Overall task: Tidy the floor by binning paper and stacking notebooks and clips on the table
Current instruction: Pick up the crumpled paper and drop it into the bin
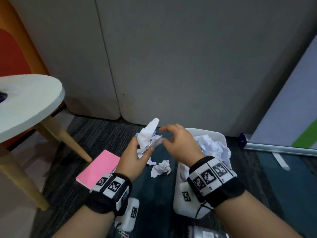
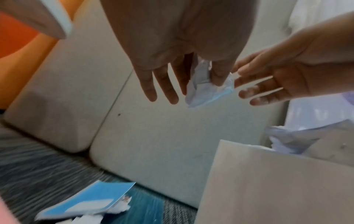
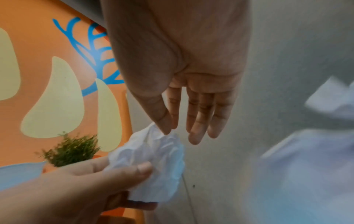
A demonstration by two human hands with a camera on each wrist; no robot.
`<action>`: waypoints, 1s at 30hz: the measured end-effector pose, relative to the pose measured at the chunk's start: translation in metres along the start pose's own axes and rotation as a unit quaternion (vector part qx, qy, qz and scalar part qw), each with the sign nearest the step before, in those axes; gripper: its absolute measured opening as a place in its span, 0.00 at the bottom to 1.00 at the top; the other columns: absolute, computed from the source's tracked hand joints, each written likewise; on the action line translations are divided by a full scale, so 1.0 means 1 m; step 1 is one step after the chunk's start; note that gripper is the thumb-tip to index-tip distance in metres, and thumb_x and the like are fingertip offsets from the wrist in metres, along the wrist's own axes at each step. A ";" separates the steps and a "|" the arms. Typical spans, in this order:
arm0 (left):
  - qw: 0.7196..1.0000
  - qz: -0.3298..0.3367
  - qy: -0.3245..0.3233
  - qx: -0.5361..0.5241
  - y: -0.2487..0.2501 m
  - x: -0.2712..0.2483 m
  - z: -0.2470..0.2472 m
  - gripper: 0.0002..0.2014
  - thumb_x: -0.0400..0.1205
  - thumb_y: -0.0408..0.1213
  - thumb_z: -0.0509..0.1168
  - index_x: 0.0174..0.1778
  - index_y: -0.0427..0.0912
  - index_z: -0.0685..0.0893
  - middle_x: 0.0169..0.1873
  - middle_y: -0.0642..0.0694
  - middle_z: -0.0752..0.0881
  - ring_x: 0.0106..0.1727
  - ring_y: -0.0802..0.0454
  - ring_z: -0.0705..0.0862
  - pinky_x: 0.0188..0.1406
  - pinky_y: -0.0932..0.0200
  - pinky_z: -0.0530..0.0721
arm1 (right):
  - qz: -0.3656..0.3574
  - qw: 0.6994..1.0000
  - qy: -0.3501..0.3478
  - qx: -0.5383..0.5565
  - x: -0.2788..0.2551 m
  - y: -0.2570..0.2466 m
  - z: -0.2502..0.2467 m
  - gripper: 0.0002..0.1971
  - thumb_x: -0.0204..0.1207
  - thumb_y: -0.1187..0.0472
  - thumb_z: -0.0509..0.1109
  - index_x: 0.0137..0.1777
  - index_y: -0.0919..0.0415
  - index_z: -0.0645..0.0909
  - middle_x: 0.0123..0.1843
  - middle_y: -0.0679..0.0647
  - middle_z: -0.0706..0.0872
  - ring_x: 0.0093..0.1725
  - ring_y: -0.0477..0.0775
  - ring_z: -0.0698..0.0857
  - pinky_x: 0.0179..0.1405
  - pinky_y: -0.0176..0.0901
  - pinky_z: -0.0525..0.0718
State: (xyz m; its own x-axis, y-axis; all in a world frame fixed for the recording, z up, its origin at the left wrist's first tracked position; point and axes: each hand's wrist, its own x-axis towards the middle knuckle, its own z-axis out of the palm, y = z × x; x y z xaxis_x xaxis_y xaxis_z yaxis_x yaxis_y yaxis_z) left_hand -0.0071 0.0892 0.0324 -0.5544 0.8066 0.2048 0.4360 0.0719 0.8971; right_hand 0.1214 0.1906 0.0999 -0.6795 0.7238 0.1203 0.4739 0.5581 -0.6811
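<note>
Paper (image 1: pixel 147 134), crumpled into a light, soft wad, sits pinched in our left hand (image 1: pixel 135 155) above the floor beside the bin (image 1: pixel 221 136); our right hand (image 1: pixel 180 141), fingers relaxed and empty, reaches for its loose edge. Any fold offers grip.

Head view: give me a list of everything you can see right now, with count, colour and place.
Paper wad: one, white, held above the floor.
Loose paper: at least one wad, white, on the carpet below the hands.
Bin: one, white, right of the hands, holding crumpled paper.
Pink notebook: one, on the carpet by the table leg.
Blue notebook: one, on the carpet.
Table: one, white top, wooden legs, left.
Left hand: pinches the paper wad.
Right hand: fingers relaxed, beside the wad, holding nothing.
</note>
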 end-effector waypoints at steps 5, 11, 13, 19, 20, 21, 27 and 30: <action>0.997 0.053 -0.018 0.045 0.058 0.008 0.028 0.13 0.80 0.44 0.67 0.59 0.53 0.77 0.50 0.57 0.80 0.56 0.59 0.81 0.55 0.64 0.75 | 0.063 0.994 0.033 -0.086 -0.008 0.039 -0.064 0.14 0.76 0.58 0.67 0.61 0.49 0.82 0.58 0.52 0.81 0.55 0.55 0.83 0.56 0.48 0.82; 0.982 0.045 -0.136 0.126 0.096 0.014 0.067 0.31 0.79 0.46 0.66 0.74 0.60 0.56 0.58 0.56 0.82 0.55 0.53 0.85 0.58 0.51 0.83 | 0.169 0.968 -0.063 -0.174 -0.024 0.092 -0.089 0.23 0.73 0.56 0.70 0.69 0.46 0.76 0.71 0.57 0.72 0.70 0.61 0.75 0.71 0.52 0.75; 0.962 0.055 -0.158 0.214 0.101 0.013 0.080 0.25 0.80 0.42 0.64 0.69 0.58 0.60 0.56 0.51 0.82 0.52 0.48 0.85 0.54 0.50 0.83 | 0.172 0.970 -0.092 -0.145 -0.028 0.104 -0.085 0.25 0.73 0.58 0.69 0.71 0.45 0.73 0.75 0.59 0.68 0.72 0.62 0.73 0.73 0.52 0.73; 0.887 0.068 -0.195 0.412 0.102 0.012 0.106 0.22 0.82 0.37 0.59 0.72 0.58 0.68 0.60 0.43 0.75 0.60 0.39 0.78 0.54 0.47 0.80 | 0.127 0.990 -0.034 -0.044 -0.047 0.105 -0.089 0.37 0.72 0.61 0.71 0.78 0.51 0.57 0.78 0.56 0.64 0.67 0.61 0.80 0.66 0.49 0.78; 0.877 0.067 -0.201 0.432 0.102 0.011 0.109 0.23 0.82 0.38 0.59 0.73 0.59 0.68 0.61 0.43 0.74 0.60 0.40 0.76 0.56 0.47 0.80 | 0.101 0.994 -0.027 -0.035 -0.051 0.103 -0.091 0.41 0.70 0.58 0.74 0.79 0.46 0.53 0.81 0.54 0.61 0.67 0.60 0.80 0.66 0.49 0.79; 0.867 0.070 -0.206 0.449 0.103 0.010 0.113 0.23 0.83 0.40 0.59 0.74 0.59 0.68 0.62 0.43 0.73 0.61 0.41 0.74 0.57 0.46 0.79 | 0.075 0.995 -0.042 -0.048 -0.055 0.098 -0.093 0.45 0.69 0.56 0.75 0.80 0.42 0.51 0.83 0.52 0.55 0.69 0.60 0.79 0.67 0.49 0.78; 0.800 0.057 -0.297 0.518 0.112 0.006 0.118 0.27 0.86 0.49 0.50 0.79 0.42 0.62 0.75 0.42 0.67 0.76 0.43 0.65 0.80 0.41 0.56 | 0.040 0.964 -0.205 -0.166 -0.059 0.093 -0.079 0.51 0.68 0.51 0.78 0.82 0.38 0.45 0.86 0.57 0.48 0.83 0.56 0.61 0.77 0.45 0.66; 0.767 0.046 -0.352 0.534 0.103 0.007 0.110 0.37 0.82 0.60 0.53 0.83 0.44 0.53 0.79 0.45 0.66 0.80 0.46 0.64 0.83 0.38 0.43 | 0.047 0.954 -0.228 -0.186 -0.056 0.094 -0.072 0.50 0.71 0.55 0.77 0.83 0.40 0.44 0.86 0.57 0.47 0.81 0.58 0.66 0.77 0.46 0.68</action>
State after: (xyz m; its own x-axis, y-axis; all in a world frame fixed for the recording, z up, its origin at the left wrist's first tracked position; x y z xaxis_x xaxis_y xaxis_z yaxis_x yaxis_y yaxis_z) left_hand 0.1126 0.1667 0.0832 -0.1308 0.9272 -0.3510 0.9910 0.1326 -0.0190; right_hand 0.2442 0.2316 0.0812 -0.7567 0.5733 -0.3141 0.6537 0.6661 -0.3591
